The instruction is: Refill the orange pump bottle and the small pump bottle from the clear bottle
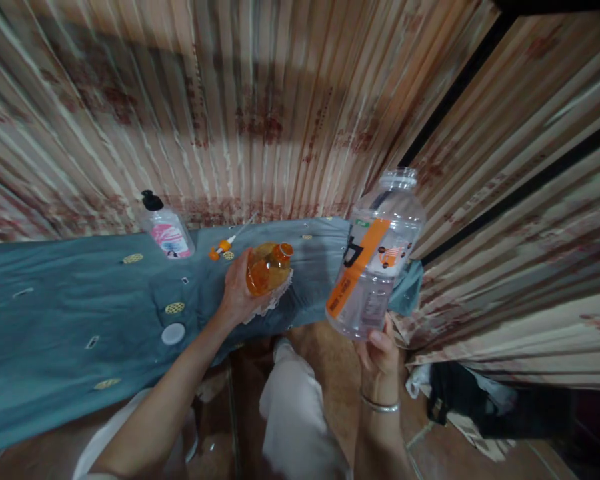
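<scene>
My left hand is wrapped round an amber, uncapped bottle above the teal cloth. On the right, my right hand grips a large clear plastic bottle near its base; it leans slightly, has an orange label and an open mouth. An orange pump top with a thin tube lies on the cloth just left of the amber bottle. Farther left is a clear bottle with a pink label and black pump. A round white cap lies near the cloth's front edge.
The teal cloth covers a long surface before me. Pleated floral curtains hang behind it and to the right, with dark poles crossing there. My legs are below. A dark bag sits on the tiled floor at right.
</scene>
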`<control>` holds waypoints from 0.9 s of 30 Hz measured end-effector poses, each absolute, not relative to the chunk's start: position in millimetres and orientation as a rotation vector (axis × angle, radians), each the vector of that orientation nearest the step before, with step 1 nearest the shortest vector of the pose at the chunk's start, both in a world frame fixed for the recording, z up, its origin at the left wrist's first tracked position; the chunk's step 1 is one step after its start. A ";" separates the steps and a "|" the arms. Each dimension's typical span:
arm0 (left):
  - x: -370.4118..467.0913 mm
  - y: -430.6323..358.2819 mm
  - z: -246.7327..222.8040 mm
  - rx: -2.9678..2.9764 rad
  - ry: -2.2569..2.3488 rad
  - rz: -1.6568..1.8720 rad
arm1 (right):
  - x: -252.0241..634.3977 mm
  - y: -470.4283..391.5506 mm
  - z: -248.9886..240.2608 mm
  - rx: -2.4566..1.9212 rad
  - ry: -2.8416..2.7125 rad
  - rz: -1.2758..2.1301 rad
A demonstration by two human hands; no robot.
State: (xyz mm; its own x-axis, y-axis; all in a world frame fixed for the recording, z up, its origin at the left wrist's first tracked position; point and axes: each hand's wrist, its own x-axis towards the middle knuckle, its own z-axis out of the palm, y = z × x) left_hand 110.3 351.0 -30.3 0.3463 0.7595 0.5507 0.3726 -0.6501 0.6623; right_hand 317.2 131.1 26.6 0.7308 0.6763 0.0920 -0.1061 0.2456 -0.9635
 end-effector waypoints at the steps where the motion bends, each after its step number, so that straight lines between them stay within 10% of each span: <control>1: 110.2 351.3 -30.4 2.192 0.994 1.226 | 321.5 127.9 26.9 -1.223 -0.555 0.546; 27: 116.3 352.7 -31.7 2.175 1.042 1.196 | 338.1 86.6 -33.0 -0.878 -0.048 1.008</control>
State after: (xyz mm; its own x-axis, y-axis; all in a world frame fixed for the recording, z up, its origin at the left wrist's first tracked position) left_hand 116.3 352.7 -31.7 0.3400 0.7878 0.5136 0.4013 -0.6155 0.6783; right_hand 338.1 86.6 -33.0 0.5624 0.7513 -0.3454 -0.7152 0.2323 -0.6592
